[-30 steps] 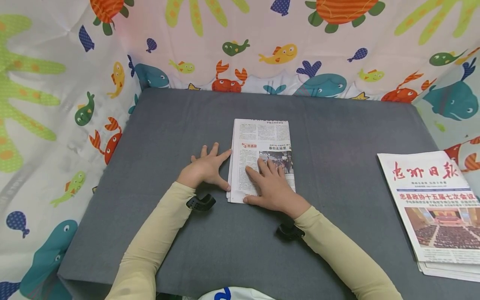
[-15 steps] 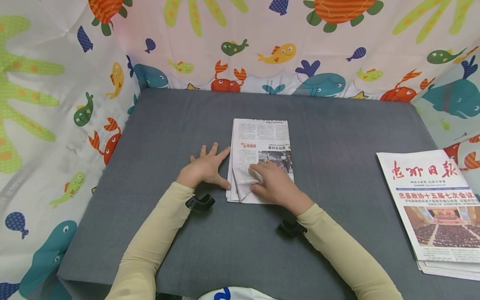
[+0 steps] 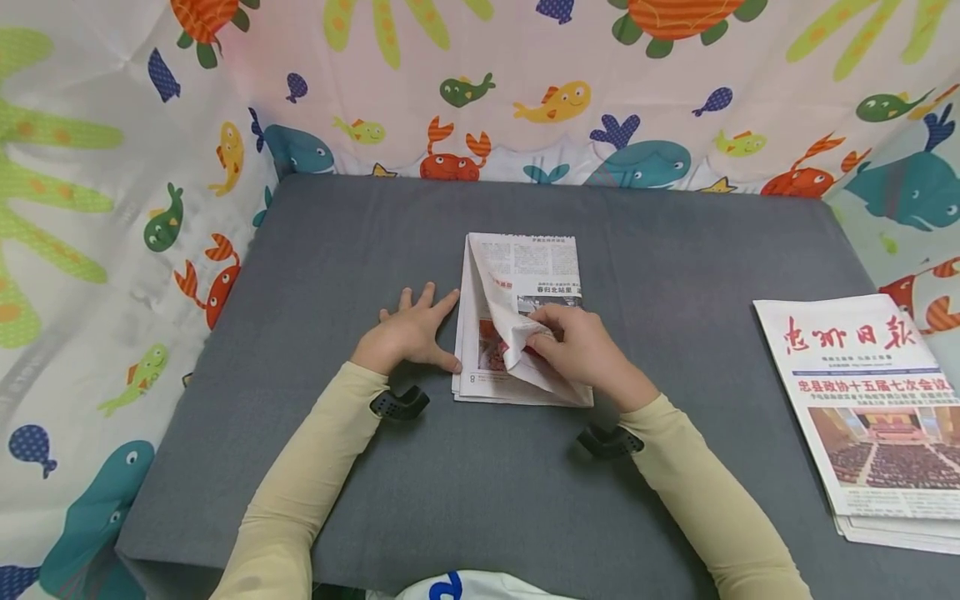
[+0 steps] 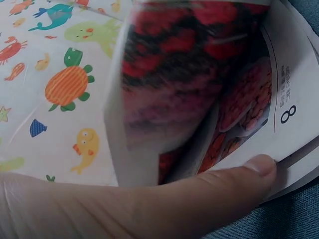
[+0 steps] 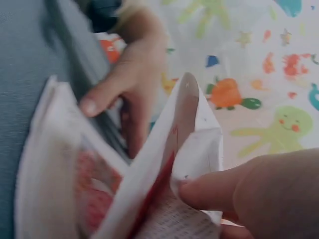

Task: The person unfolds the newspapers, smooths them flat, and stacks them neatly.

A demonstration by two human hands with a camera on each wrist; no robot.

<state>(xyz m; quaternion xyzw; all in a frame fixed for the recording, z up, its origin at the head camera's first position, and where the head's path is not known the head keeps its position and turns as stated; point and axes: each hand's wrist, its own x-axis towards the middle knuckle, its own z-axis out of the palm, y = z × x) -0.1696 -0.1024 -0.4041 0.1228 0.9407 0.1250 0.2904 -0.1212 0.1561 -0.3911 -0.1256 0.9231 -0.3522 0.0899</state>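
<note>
Newspaper (image 3: 536, 258) is lying folded around the middle of your grey table (image 3: 675, 333), and your right hand (image 3: 588, 350) is pinching its top sheet (image 3: 513, 332) between thumb and fingers, so that's bending up and a page (image 3: 491, 386) marked 8 is showing underneath. Your left hand (image 3: 405, 335) is staying out of any grip, tbh, just spreading its fingers beside the left edge with the thumb touching it. Off to the right, well apart, a stack (image 3: 862, 400) with red print is sitting, and patterned cloth (image 3: 517, 62) is hanging behind.
</note>
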